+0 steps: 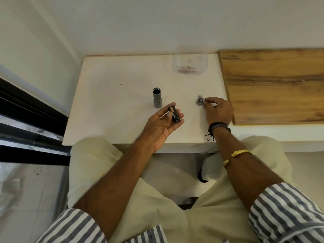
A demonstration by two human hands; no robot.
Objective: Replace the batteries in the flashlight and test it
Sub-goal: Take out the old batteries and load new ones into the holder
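Grey torch body point(157, 98): upright on counter point(112, 95), open end up, empty.
Left hand point(162, 122): palm up, fingers loosely curled round battery holder point(174, 114).
Right hand point(218, 110): fingertips pinching cap point(200, 101) on counter.
Tip: check polarity, slide holder in straight, then thread cap squarely.

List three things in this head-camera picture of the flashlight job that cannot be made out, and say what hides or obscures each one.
1. Inside of the open flashlight body: head view, the bore is dark.
2. Contents of the clear plastic container: head view, far and blurred; only small brownish bits show.
3. What the right hand grips beside the tail cap: head view, fingers cover it.
4. How many cells the battery holder in the left hand carries: one side shows.
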